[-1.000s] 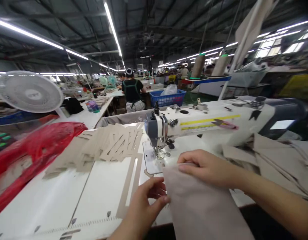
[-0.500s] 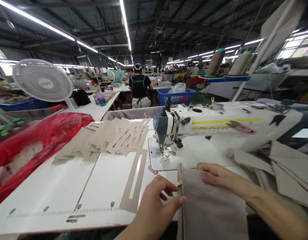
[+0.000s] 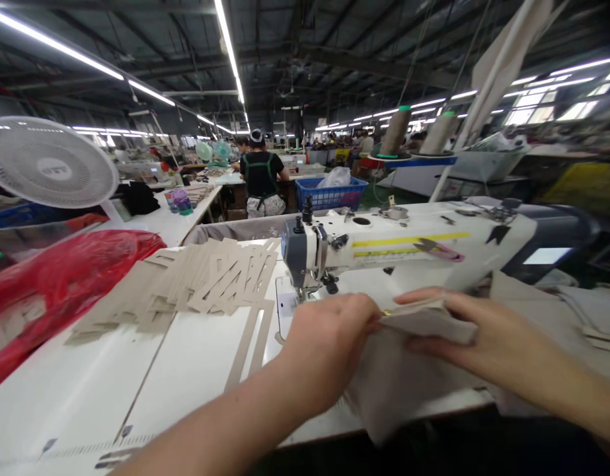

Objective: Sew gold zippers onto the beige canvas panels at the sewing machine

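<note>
A grey-beige fabric piece (image 3: pixel 394 377) hangs folded in front of the sewing machine (image 3: pixel 414 244), raised off the table's front edge. A small gold zipper pull (image 3: pixel 386 313) shows at its upper edge, beside the fingertips of my left hand (image 3: pixel 329 337). That hand is closed, its back towards me, pinching the fabric's zipper edge; the fingertips are partly hidden. My right hand (image 3: pixel 458 324) grips the fabric's top fold between thumb and fingers. The machine's needle area is mostly hidden behind my left hand.
Cut beige frame-shaped pieces (image 3: pixel 225 274) lie heaped on the white table (image 3: pixel 186 377). Red plastic wrapping (image 3: pixel 86 264) and a fan (image 3: pixel 51 162) are at left. Pink-handled snips (image 3: pixel 441 250) rest on the machine. More fabric (image 3: pixel 542 317) lies right. A person (image 3: pixel 262 173) works ahead.
Both hands have lifted the fabric from lying flat and folded its top edge over. My left hand has turned and closed on the zipper edge. The view has shifted right.
</note>
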The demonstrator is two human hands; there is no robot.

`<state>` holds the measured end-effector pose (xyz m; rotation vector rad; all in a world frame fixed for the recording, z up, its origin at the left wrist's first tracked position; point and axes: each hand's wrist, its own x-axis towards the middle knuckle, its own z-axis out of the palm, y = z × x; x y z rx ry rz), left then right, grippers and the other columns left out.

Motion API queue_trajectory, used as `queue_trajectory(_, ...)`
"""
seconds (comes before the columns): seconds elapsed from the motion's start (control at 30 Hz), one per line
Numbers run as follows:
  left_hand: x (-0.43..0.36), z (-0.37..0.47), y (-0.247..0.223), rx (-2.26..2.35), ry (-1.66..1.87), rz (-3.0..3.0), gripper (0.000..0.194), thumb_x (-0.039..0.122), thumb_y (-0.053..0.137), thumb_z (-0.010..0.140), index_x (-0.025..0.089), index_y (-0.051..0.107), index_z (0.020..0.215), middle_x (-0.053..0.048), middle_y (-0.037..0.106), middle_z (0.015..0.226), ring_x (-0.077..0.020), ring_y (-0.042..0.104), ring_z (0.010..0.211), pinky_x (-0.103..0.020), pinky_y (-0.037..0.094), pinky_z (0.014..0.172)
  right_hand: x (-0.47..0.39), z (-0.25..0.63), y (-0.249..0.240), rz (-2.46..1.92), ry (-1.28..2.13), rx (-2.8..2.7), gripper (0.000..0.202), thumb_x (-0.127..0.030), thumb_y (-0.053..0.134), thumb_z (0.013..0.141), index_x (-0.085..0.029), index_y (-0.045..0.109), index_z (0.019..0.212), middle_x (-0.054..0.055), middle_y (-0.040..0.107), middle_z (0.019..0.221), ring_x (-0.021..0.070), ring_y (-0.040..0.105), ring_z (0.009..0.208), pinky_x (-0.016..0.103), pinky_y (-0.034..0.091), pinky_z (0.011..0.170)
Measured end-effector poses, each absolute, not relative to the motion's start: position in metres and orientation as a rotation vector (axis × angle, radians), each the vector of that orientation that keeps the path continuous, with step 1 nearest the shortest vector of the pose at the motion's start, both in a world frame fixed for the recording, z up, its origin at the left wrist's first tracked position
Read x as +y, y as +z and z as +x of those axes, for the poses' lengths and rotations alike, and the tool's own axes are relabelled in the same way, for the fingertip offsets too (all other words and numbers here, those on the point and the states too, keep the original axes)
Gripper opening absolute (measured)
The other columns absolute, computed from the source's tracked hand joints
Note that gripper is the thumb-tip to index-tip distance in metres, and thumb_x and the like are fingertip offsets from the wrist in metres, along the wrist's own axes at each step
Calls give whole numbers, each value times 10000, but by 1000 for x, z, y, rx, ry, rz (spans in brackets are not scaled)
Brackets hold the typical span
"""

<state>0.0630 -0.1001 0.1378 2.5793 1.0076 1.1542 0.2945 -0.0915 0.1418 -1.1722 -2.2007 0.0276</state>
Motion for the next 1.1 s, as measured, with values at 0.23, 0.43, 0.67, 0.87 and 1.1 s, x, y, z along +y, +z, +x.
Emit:
queue_trajectory(0.23,-109,35,89,808,1094,2995,174,104,418,919,149,584,890,-61,680,938,-160,623,860,-304,498,807,-121,278,81,-849,-334,-2311,267,-108,439,843,-201,632,1002,74,658,871,208,602,805,340,473,726)
queue_trajectory(0.43,-124,0,35,1161,590,2843,233,236,421,926,199,572,1100,-83,633,1154,-208,563,1107,-451,338,1055,-115,276,38,-1383,317,-2224,389,-511,494,851,-203,640,1038,94,646,1072,242,588,986,342,451,842)
queue_trajectory(0.67,-100,24,44,1468,134,2671,855,676,525,744,118,354,1369,-169,344,1427,-359,250,1335,-620,125,1082,-35,245,40,-1828,426,-2085,300,-397,447,895,-163,596,778,66,636,728,219,599,694,293,392,600)
queue_trajectory(0.87,-99,23,39,1440,64,2694,903,721,417,761,91,294,1396,-168,260,1464,-347,145,1365,-580,16,1105,-48,237,39,-1888,-81,-2132,205,-291,436,922,-152,584,897,88,672,811,230,629,718,288,338,573)
queue_trajectory(1.1,-99,28,45,1438,21,2679,973,743,441,714,32,330,1369,-226,261,1442,-377,162,1352,-579,-2,1102,-57,266,32,-2118,-75,-2137,223,-312,408,933,-175,564,853,76,670,688,263,642,664,289,275,519)
